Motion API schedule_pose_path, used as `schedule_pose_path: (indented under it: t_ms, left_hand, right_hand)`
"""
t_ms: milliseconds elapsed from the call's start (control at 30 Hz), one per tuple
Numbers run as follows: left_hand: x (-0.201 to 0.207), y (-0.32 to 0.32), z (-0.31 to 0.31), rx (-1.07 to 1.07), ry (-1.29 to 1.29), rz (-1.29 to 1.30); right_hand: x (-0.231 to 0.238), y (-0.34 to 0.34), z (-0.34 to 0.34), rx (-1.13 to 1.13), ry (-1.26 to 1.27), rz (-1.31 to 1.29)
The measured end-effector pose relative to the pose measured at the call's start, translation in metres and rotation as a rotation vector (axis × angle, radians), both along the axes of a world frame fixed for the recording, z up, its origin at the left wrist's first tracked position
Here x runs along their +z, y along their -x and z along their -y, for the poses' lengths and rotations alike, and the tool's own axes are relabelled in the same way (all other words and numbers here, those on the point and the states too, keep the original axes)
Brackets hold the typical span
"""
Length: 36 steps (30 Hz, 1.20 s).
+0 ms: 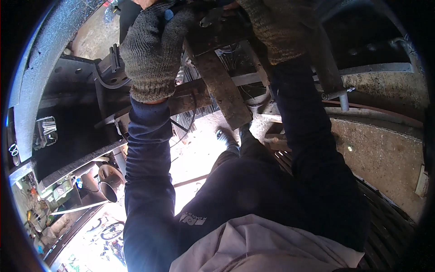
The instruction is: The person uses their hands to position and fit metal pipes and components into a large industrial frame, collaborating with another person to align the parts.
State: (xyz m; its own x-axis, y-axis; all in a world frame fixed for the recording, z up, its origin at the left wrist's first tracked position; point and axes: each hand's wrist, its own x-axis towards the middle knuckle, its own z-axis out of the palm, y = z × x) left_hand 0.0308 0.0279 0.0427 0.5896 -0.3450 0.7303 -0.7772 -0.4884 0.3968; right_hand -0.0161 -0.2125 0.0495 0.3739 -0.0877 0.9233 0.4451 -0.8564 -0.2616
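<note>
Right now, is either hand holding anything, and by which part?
Cannot be told: the left hand and right hand, both gloved, are beside a dark piece, but shadow and frame edge hide any grip.

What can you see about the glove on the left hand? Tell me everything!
The glove looks thick and knitted, grey-brown with darker, dirty-looking patches. It covers the left hand, near the top of the picture, pointing upward. Its cuff meets a dark blue sleeve, with a little bare wrist peeking out. A small, round, pale blue thing shows by its fingers, but I can't tell what they're gripping.
</note>
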Motion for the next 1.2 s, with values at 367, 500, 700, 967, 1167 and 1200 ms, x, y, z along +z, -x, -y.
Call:
schedule_pose_path:
  t_ms: [367,500,700,967,1167,1200]
  left_hand:
    - [0.016,0.008,0.022,-0.167,0.234,-0.002]
    - [0.003,0.000,0.005,-0.092,0.208,-0.093]
    - [0.001,-0.007,-0.003,-0.047,0.117,-0.057]
    - [-0.002,-0.007,-0.006,-0.094,0.333,-0.216]
    - [-0.004,-0.007,-0.006,-0.104,0.418,-0.235]
    - [-0.003,-0.006,-0.005,-0.100,0.433,-0.244]
  right_hand:
    - [-0.002,-0.008,-0.006,0.148,-0.209,-0.126]
    - [0.024,0.005,-0.015,0.210,-0.255,-0.325]
    - [0.021,0.002,-0.011,0.182,-0.125,-0.307]
    - [0.021,-0.002,-0.007,0.092,0.072,-0.266]
    - [0.019,-0.002,-0.004,0.027,0.219,-0.233]
    - [0.019,-0.001,-0.003,0.018,0.242,-0.226]
